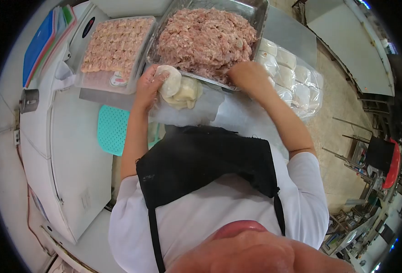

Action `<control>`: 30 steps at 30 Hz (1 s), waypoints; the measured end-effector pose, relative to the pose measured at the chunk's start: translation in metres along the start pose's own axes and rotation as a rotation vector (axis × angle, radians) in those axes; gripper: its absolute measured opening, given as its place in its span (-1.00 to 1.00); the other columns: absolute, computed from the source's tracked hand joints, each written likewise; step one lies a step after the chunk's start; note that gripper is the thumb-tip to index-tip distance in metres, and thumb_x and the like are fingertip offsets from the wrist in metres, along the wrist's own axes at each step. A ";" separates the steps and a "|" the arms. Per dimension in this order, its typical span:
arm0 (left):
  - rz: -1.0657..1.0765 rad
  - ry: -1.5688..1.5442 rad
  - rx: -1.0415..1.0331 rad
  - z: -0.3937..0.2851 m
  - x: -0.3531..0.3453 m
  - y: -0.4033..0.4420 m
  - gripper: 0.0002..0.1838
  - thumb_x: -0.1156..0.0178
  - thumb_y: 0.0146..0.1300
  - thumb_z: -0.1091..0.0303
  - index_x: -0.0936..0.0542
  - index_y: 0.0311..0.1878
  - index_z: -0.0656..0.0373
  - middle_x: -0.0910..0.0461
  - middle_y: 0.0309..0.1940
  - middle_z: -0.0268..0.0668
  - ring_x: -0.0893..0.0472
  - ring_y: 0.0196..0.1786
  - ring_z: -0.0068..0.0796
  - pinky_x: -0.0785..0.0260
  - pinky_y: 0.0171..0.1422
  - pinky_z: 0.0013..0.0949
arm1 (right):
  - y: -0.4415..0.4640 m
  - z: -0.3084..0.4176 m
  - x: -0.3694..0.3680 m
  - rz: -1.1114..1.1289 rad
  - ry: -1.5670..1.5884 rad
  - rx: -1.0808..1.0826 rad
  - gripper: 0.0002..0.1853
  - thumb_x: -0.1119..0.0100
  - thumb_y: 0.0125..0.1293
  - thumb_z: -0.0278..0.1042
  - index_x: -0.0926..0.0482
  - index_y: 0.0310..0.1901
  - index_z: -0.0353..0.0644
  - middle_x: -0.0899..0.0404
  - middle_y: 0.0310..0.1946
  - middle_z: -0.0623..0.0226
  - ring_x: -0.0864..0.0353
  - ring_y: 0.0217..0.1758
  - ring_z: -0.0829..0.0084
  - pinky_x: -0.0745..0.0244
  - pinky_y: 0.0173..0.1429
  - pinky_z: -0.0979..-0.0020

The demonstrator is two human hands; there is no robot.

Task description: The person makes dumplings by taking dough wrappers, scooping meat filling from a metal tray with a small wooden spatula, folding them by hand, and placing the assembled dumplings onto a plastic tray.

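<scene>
A thin round dough wrapper (169, 81) rests in my left hand (149, 87), pinched at its left side by the thumb and fingers. Just below it lies a pile of pale dough wrappers (185, 93) on a sheet of clear plastic. My right hand (248, 77) is at the front right part of a metal tray (204, 81), curled against the heap of ground meat filling (205, 38). Its fingertips are turned away, so whatever it grips there is hidden. The filling is pink and mounded high in the tray.
Left of the tray stands a clear plastic container (103, 80) with rows of filled dumplings. At right, several white dough stacks (288, 75) lie wrapped in clear plastic. A turquoise perforated stool (111, 129) sits below the table edge, beside a white freezer (73, 159).
</scene>
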State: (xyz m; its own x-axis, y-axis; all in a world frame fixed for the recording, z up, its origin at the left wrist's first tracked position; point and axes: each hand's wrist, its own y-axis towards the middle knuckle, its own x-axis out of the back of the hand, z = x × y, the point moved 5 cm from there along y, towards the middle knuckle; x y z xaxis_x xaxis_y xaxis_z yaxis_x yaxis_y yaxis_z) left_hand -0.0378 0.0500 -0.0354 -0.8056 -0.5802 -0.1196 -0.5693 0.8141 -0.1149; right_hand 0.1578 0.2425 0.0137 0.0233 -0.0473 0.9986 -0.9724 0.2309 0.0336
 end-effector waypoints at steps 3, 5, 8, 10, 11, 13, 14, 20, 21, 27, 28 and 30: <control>-0.028 -0.122 -0.024 -0.019 -0.011 0.008 -0.63 -0.09 0.37 0.29 -0.50 0.15 0.28 -0.60 -0.02 -0.24 -0.58 0.03 -0.44 -0.42 0.17 -0.36 | -0.005 0.026 0.003 -0.094 0.025 0.047 -0.84 -0.09 0.06 -0.40 -0.66 -0.53 -0.17 -0.62 -0.55 0.15 -0.67 -0.42 0.17 -0.54 -0.39 0.18; -0.049 -0.358 -0.015 -0.028 -0.009 0.014 -0.60 0.00 0.39 0.31 -0.42 0.21 0.33 -0.54 0.08 -0.13 -0.55 0.12 -0.30 -0.37 0.27 -0.28 | -0.012 0.010 0.021 -0.085 0.063 0.027 -0.85 -0.09 0.06 -0.40 -0.65 -0.54 -0.15 -0.63 -0.54 0.18 -0.67 -0.43 0.19 -0.54 -0.40 0.20; -0.071 -0.636 -0.034 -0.024 0.010 0.036 -0.59 0.09 0.40 0.36 -0.38 0.22 0.41 -0.49 0.15 -0.01 -0.52 0.20 -0.16 -0.33 0.35 -0.16 | -0.016 -0.019 0.034 0.119 -0.102 -0.129 -0.85 -0.09 0.07 -0.39 -0.65 -0.54 -0.13 -0.63 -0.54 0.19 -0.67 -0.43 0.20 -0.54 -0.40 0.22; -0.127 -0.707 -0.038 -0.022 0.021 0.049 -0.59 0.11 0.37 0.41 -0.38 0.21 0.43 -0.48 0.14 0.01 -0.51 0.20 -0.13 -0.35 0.34 -0.13 | -0.016 -0.010 0.018 0.151 -0.029 -0.194 -0.69 -0.08 0.28 -0.19 -0.66 -0.50 -0.18 -0.62 -0.53 0.08 -0.67 -0.37 0.09 -0.55 -0.31 0.13; -0.173 -0.697 -0.034 -0.023 0.025 0.054 -0.59 0.10 0.36 0.45 -0.38 0.22 0.42 -0.49 0.13 0.00 -0.52 0.19 -0.14 -0.37 0.31 -0.13 | -0.011 0.003 0.000 0.136 0.009 -0.169 -0.68 -0.07 0.29 -0.17 -0.66 -0.49 -0.18 -0.62 -0.52 0.07 -0.67 -0.37 0.08 -0.55 -0.31 0.13; -0.226 -0.654 -0.064 -0.029 0.028 0.063 -0.60 0.10 0.34 0.49 -0.39 0.22 0.41 -0.49 0.12 -0.01 -0.53 0.18 -0.15 -0.40 0.28 -0.13 | -0.001 0.028 -0.011 0.083 0.070 -0.177 -0.70 -0.07 0.27 -0.20 -0.65 -0.49 -0.19 -0.62 -0.51 0.07 -0.67 -0.36 0.09 -0.55 -0.30 0.13; -0.233 -0.618 -0.096 -0.034 0.026 0.066 -0.60 0.09 0.34 0.48 -0.40 0.21 0.41 -0.49 0.13 -0.02 -0.53 0.17 -0.15 -0.41 0.28 -0.13 | 0.002 0.043 -0.010 0.043 0.096 -0.210 -0.73 -0.06 0.23 -0.26 -0.64 -0.50 -0.20 -0.63 -0.50 0.09 -0.67 -0.35 0.10 -0.54 -0.29 0.13; -0.220 -0.624 -0.036 -0.024 0.020 0.084 -0.61 0.13 0.37 0.43 -0.39 0.22 0.36 -0.50 0.13 -0.05 -0.53 0.17 -0.14 -0.40 0.29 -0.15 | 0.011 0.051 0.010 -0.104 0.653 -0.468 -0.64 -0.04 0.38 -0.10 -0.65 -0.19 -0.27 -0.63 -0.38 0.01 -0.64 -0.21 0.08 -0.49 -0.13 0.18; -0.175 -0.658 0.001 -0.020 0.015 0.086 -0.60 0.14 0.38 0.41 -0.38 0.23 0.35 -0.50 0.12 -0.06 -0.52 0.18 -0.14 -0.39 0.30 -0.14 | 0.013 0.054 0.024 -0.177 0.698 -0.482 -0.60 -0.05 0.40 -0.07 -0.63 -0.12 -0.30 -0.63 -0.35 0.00 -0.64 -0.19 0.09 -0.47 -0.10 0.21; 0.079 -1.081 0.207 -0.072 -0.050 0.071 -0.43 0.28 0.48 -0.01 -0.34 0.22 0.32 -0.46 0.12 0.00 -0.43 0.25 -0.07 -0.24 0.37 0.04 | 0.043 0.059 0.039 -0.399 0.844 -0.485 -0.67 -0.11 0.37 -0.20 -0.60 -0.02 -0.29 -0.62 -0.28 0.02 -0.63 -0.16 0.10 -0.48 -0.06 0.28; 0.077 -1.088 0.254 -0.069 -0.049 0.077 -0.39 0.29 0.47 -0.06 -0.33 0.23 0.32 -0.45 0.13 0.00 -0.41 0.26 -0.05 -0.22 0.38 0.06 | 0.041 0.061 0.033 -0.374 0.770 -0.482 -0.68 -0.11 0.37 -0.21 -0.60 -0.02 -0.28 -0.62 -0.27 0.02 -0.63 -0.16 0.09 -0.48 -0.07 0.26; 0.066 -1.098 0.346 -0.056 -0.042 0.093 -0.31 0.31 0.45 -0.17 -0.31 0.25 0.32 -0.42 0.15 0.02 -0.39 0.27 -0.03 -0.18 0.40 0.09 | 0.037 0.063 0.027 -0.320 0.626 -0.471 -0.69 -0.12 0.36 -0.22 -0.59 -0.01 -0.26 -0.61 -0.26 0.02 -0.62 -0.15 0.07 -0.49 -0.07 0.24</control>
State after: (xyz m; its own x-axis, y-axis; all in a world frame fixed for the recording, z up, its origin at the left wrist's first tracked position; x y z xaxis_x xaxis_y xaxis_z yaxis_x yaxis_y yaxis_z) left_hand -0.0665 0.1518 0.0143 -0.1591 -0.3837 -0.9097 -0.3191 0.8919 -0.3204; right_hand 0.1082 0.1884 0.0391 0.5399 0.3359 0.7718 -0.7022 0.6853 0.1930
